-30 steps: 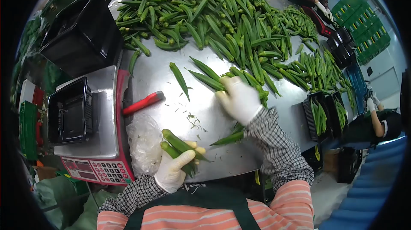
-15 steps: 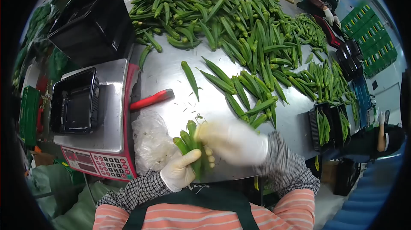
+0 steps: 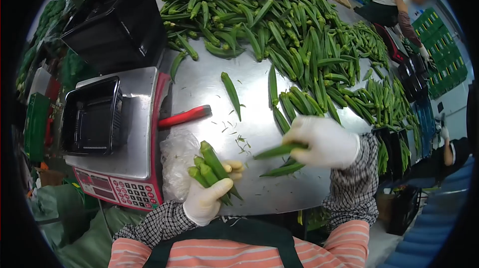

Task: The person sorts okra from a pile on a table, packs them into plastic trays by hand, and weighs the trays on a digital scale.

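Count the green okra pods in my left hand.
4 visible long green okra pods: one highest, one just below-left, two lowest; your white-gloved left hand may hide others.

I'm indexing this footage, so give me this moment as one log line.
left hand: gripping okra bunch | right hand: holding okra pod | scale: black tray on top

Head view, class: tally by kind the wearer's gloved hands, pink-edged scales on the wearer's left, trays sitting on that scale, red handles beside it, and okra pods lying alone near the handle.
Left hand and right hand: 2
Scale: 1
Tray: 1
Red handle: 1
Lone okra pod: 1
Total: 6
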Motion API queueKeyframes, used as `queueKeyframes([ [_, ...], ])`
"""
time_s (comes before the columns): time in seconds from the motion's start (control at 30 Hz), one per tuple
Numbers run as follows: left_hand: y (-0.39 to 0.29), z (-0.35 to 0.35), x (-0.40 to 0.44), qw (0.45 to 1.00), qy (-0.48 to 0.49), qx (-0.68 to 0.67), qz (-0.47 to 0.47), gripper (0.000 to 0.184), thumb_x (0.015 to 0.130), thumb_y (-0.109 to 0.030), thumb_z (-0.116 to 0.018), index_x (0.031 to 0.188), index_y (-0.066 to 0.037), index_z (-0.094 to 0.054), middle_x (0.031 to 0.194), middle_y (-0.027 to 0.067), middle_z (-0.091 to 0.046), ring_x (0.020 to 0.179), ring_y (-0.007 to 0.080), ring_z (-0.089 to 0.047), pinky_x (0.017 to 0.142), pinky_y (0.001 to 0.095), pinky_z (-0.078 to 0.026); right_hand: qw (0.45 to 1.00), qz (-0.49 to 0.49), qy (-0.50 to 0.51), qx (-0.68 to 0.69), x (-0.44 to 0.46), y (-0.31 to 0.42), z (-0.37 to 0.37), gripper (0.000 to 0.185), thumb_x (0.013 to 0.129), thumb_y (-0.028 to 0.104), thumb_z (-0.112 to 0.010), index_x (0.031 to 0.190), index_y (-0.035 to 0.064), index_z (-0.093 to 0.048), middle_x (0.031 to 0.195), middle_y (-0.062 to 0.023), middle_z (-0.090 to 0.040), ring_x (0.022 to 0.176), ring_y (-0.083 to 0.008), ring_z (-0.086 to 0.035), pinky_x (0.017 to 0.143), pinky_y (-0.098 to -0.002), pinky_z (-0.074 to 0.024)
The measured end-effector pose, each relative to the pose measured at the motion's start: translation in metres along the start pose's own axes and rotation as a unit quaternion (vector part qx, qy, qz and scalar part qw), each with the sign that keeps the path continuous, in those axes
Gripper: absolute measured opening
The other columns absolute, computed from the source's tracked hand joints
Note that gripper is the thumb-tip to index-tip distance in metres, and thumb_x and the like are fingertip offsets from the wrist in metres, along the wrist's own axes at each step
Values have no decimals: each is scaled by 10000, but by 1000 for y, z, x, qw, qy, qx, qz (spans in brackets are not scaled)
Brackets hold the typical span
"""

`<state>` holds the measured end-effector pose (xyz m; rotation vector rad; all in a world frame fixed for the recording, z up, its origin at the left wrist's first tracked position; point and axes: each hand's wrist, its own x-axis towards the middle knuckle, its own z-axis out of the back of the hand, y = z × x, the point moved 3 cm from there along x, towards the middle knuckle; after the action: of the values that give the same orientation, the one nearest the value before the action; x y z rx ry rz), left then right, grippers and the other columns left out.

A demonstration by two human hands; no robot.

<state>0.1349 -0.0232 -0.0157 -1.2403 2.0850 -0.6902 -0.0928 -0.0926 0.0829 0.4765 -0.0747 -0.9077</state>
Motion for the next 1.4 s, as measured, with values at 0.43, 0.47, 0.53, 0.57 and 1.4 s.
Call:
queueKeyframes([
  [0.43,-2,4,-7,983,2,-76,166,358,845,-90,-598,1173,12,-499,1108,166,-580,1002,265,-592,886,407,-490,930,-193,-8,-313,100,-85,-40,274,845,137,-534,1107,104,-610,1231,-155,-479,1128,-252,-491,892,-372,-432],
  [0.47,-1,6,-6,983,0,-79,165,361,847,-90,-596,1177,12,-494,1111,168,-579,1004,268,-591,886,407,-489,927,-166,7,-336,100,-87,-39,284,848,145,-532,1121,111,-602,1274,-159,-455,1171,-260,-460,918,-376,-416],
  [0.53,2,9,-6,981,3,-88,171,370,852,-83,-592,1193,3,-478,1124,168,-573,1013,267,-587,890,403,-487,939,-149,-29,-307,104,-87,-30,292,848,160,-537,1126,92,-595,1379,-170,-384,1252,-285,-383,983,-398,-364],
  [0.57,4,9,-5,980,9,-93,177,377,856,-76,-590,1205,-5,-466,1133,167,-567,1020,264,-583,893,398,-486,945,-119,-93,-291,109,-83,-26,273,838,184,-551,1086,81,-599,1311,-176,-449,1209,-299,-426,968,-398,-376],
  [1.4,8,-2,-8,991,12,-118,66,539,842,-138,-637,1306,-36,-383,1217,129,-518,1114,230,-513,976,400,-419,976,-3,-194,102,-10,114,-95,609,755,177,-649,1275,-22,-402,1177,-235,-490,1061,-396,-496,913,-438,-423],
])
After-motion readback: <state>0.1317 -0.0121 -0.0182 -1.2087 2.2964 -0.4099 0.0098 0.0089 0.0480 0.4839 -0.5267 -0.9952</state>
